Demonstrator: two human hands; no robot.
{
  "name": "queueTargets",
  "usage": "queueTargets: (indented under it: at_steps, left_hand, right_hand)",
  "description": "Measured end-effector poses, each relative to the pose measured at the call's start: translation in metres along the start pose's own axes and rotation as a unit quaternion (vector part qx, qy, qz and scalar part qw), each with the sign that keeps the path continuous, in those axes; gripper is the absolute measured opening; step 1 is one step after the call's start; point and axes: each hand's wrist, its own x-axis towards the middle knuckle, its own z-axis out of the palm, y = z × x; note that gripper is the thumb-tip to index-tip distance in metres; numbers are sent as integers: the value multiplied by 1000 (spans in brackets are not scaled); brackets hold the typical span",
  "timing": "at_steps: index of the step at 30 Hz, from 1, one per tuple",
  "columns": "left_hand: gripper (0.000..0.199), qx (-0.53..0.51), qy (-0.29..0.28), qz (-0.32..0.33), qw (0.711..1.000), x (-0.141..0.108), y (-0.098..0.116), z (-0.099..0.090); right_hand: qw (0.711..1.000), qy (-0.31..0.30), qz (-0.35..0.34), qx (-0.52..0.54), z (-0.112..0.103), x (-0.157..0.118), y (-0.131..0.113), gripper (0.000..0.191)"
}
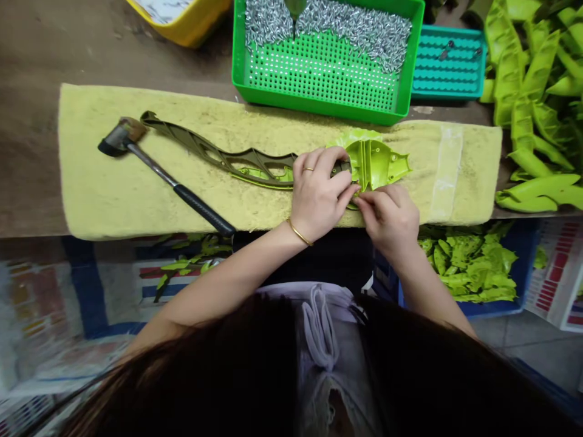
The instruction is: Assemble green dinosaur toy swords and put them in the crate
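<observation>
A long, curved dark olive plastic part [223,156] lies on the yellow cloth pad [113,203], with lime-green plastic showing beneath it. At its right end sits a ribbed lime-green shell [380,162], hollow side up. My left hand [321,191] is closed over the right end of the olive part, thumb and fingers curled round it. My right hand [389,212] pinches at the near edge of the joined parts, its fingertips almost meeting my left thumb. Whatever sits between those fingertips is too small to make out. A hammer [157,169] with a black grip lies left of the parts.
Beyond the pad stands a green perforated tray [319,82] of silver screws, with a driver tip [295,18] hanging over it. Beside it are a teal tray [449,79] and a yellow container [195,27]. Lime-green parts [523,91] pile up at right; a blue crate [523,273] holds more below.
</observation>
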Motion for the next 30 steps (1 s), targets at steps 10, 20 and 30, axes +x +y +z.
queueTargets:
  at_steps: [10, 20, 30]
  left_hand:
    - [29, 6, 3, 7, 1000, 0, 1, 1]
    - [19, 34, 34, 43, 998, 8, -21, -23]
    - [27, 96, 53, 51, 993, -27, -19, -36]
  right_hand:
    - [996, -11, -37, -78, -5, -2, -5, 11]
    - [999, 20, -13, -35, 18, 22, -27, 13]
    - [974, 96, 180, 96, -29, 117, 40, 17]
